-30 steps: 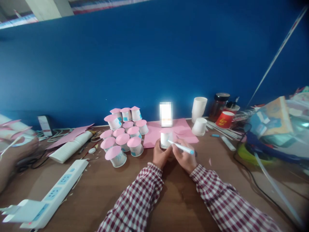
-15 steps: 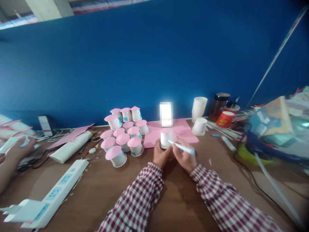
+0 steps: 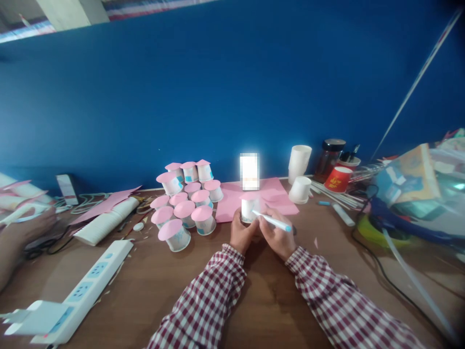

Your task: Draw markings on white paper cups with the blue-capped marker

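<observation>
My left hand (image 3: pixel 241 234) is closed round a small white paper cup (image 3: pixel 249 208) with a pink paper top, standing on the wooden table in front of me. My right hand (image 3: pixel 278 236) grips a white marker (image 3: pixel 272 221) with a blue end, and its tip touches the cup's side. To the left stands a pile of several finished cups with pink tops (image 3: pixel 187 203). A pink paper sheet (image 3: pixel 232 198) lies just behind the held cup.
A white power strip (image 3: pixel 78 291) lies at front left. Another person's hand (image 3: pixel 22 232) works at the far left. White cup stacks (image 3: pixel 300 165), a red cup (image 3: pixel 337 179), a dark jar (image 3: pixel 330 157) and a bag pile (image 3: pixel 417 194) stand at right. A phone (image 3: pixel 249 170) leans on the blue wall.
My hands stay on the cup and marker. The other person's hand at the far left shifted about with the white things it handles.
</observation>
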A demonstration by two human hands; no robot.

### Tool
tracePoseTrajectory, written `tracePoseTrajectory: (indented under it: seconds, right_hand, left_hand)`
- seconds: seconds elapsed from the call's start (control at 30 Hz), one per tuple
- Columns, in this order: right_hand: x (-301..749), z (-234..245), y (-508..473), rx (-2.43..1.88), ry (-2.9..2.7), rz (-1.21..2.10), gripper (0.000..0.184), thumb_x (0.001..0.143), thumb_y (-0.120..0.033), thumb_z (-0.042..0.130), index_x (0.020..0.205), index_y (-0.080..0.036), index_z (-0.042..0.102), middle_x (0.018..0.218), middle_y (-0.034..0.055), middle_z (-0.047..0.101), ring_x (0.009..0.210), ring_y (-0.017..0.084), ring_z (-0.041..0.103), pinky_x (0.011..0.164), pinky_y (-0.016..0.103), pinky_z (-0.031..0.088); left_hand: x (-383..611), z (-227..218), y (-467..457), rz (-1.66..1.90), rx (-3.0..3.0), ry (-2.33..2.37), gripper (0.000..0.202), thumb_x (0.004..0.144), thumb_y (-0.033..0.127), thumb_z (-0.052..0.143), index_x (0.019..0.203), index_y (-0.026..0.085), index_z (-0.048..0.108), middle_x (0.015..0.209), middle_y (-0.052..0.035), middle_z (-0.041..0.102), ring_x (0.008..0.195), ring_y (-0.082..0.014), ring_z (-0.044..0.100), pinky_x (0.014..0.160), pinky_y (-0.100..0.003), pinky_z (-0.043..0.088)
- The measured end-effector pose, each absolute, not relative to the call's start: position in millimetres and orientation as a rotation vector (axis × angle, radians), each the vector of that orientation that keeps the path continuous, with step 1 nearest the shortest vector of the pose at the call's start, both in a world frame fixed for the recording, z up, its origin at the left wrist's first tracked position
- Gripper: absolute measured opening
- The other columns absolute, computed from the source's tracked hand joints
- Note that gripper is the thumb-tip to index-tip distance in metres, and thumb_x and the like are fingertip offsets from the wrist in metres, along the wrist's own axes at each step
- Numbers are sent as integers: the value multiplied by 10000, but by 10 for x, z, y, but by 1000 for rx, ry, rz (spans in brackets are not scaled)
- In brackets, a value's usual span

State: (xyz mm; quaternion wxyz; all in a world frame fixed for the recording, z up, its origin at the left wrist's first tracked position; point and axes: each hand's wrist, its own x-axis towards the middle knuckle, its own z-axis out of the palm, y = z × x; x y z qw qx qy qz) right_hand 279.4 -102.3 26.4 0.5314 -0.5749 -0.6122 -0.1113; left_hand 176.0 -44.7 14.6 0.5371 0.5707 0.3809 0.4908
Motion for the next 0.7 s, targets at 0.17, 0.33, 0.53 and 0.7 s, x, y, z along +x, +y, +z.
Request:
tracePoseTrajectory:
  seconds: [0.17, 0.33, 0.53, 0.7]
  right_hand:
    - [2799, 254, -1016, -1371, -1466, -267, 118, 858, -257, 485, 865, -185, 578, 776, 43, 640, 713, 160, 609, 688, 270, 497]
    - [2807, 246, -1009, -1370, -1472, -268, 132, 860, -266, 477, 871, -186, 581, 785, 45, 638, 717, 162, 613, 695, 275, 499]
    - [2808, 248, -1010, -1369, -1487, -262, 117, 859, -254, 484, 853, -184, 577, 771, 44, 626, 722, 161, 602, 703, 274, 491]
    - [2805, 247, -1008, -1381, -1487, -241, 130, 865, -260, 474, 837, -184, 576, 758, 42, 621, 711, 158, 596, 695, 269, 489]
  left_hand:
    - [1762, 158, -452, 1167, 1403, 886, 409, 650, 246, 680, 1025, 125, 568, 930, -70, 637, 810, -160, 596, 742, -275, 476]
    - [1755, 164, -452, 1157, 1393, 945, 438, 627, 267, 692, 1013, 116, 548, 877, -64, 638, 759, -156, 592, 697, -270, 478]
    - [1749, 164, -449, 1149, 1408, 974, 461, 621, 288, 696, 1020, 121, 537, 881, -64, 645, 754, -158, 597, 697, -281, 481]
    - [1745, 124, -430, 1143, 1427, 978, 480, 638, 297, 692, 1056, 126, 529, 929, -73, 636, 807, -164, 598, 738, -287, 478]
